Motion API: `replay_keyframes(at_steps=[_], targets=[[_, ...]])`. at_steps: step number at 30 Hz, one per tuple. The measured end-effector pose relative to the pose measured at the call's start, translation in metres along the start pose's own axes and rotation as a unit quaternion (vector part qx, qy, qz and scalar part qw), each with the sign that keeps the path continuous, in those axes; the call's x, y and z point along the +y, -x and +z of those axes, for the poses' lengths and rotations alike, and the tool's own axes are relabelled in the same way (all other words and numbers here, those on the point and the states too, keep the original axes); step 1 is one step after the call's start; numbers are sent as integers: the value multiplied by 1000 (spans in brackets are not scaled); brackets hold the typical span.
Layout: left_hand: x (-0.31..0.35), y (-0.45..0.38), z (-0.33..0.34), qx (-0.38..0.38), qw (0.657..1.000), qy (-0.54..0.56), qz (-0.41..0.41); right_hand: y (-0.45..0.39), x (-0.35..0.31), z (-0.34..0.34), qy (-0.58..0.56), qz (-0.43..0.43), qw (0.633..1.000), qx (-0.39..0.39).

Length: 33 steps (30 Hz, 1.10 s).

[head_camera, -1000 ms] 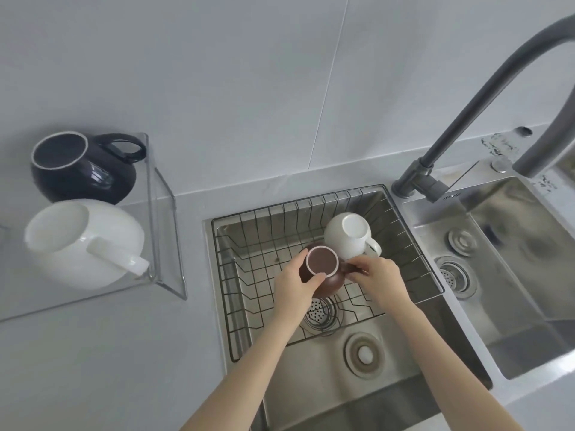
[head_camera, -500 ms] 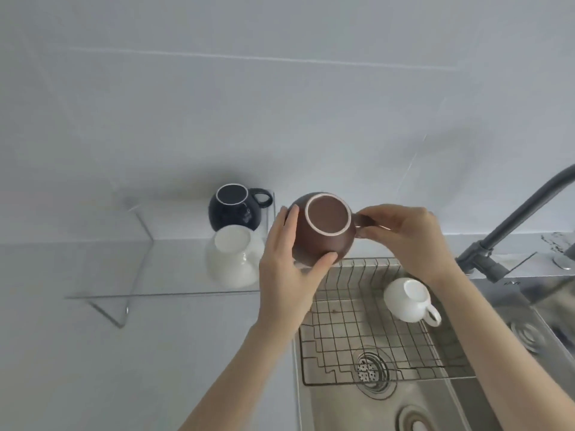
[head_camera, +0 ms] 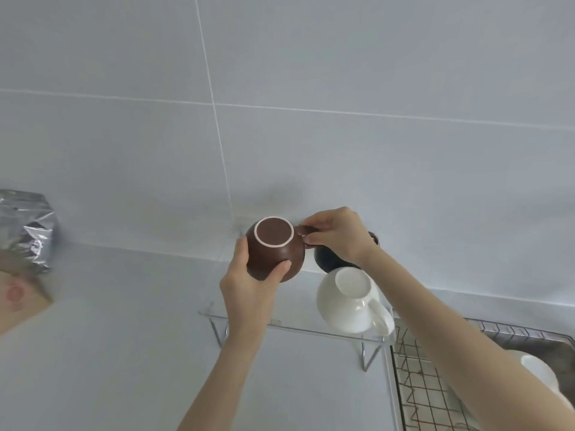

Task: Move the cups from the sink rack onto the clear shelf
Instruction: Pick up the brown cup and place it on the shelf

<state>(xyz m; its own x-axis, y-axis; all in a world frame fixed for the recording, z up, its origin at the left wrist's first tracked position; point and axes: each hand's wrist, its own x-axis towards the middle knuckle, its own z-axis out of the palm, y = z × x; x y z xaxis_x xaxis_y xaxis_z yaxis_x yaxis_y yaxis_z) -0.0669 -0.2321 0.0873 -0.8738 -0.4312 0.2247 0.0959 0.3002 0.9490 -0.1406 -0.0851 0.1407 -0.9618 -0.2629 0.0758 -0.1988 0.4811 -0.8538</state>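
I hold a round brown cup (head_camera: 277, 248) upside down over the back left part of the clear shelf (head_camera: 289, 325). My left hand (head_camera: 249, 284) cups its body from below and the left. My right hand (head_camera: 337, 236) pinches its handle. On the shelf to the right lie a white cup (head_camera: 350, 301) and, behind it, a dark navy cup (head_camera: 326, 259), mostly hidden by my right wrist. Another white cup (head_camera: 539, 370) rests in the wire sink rack (head_camera: 420, 387) at the lower right, partly behind my right forearm.
A silver foil bag (head_camera: 26, 230) and a tan paper packet (head_camera: 18, 295) sit on the grey counter at the far left. The tiled wall rises just behind the shelf. Bare counter lies in front of and left of the shelf.
My view has swung left and up. Both hands have carried the brown cup from above the rack's edge across to the left part of the shelf, past the white and navy cups.
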Motion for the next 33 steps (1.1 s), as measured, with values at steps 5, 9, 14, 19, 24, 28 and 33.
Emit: replay_keyframes(at_steps=[5,9,14,19,24,28,33], targets=[[-28,-36,-2,-11,1000,-13,-16,-44,16,30,6,28,999,-15],[-49,-59,2,-12,999,-20,-33,-72,25,45,4,43,999,-25],[-63,-69,10,-6,999,-27,-35,-91,33,55,-4,62,998,-22],[-71,-70,17,-6,999,-32,-40,-96,43,57,-12,80,997,-19],[-74,-70,22,-3,998,-40,-44,-96,48,58,-31,80,996,-15],[-73,-70,22,3,998,-46,-43,-95,49,59,-29,76,997,-18],[-73,-70,22,2,998,-57,-34,-92,47,61,-14,80,997,-15]])
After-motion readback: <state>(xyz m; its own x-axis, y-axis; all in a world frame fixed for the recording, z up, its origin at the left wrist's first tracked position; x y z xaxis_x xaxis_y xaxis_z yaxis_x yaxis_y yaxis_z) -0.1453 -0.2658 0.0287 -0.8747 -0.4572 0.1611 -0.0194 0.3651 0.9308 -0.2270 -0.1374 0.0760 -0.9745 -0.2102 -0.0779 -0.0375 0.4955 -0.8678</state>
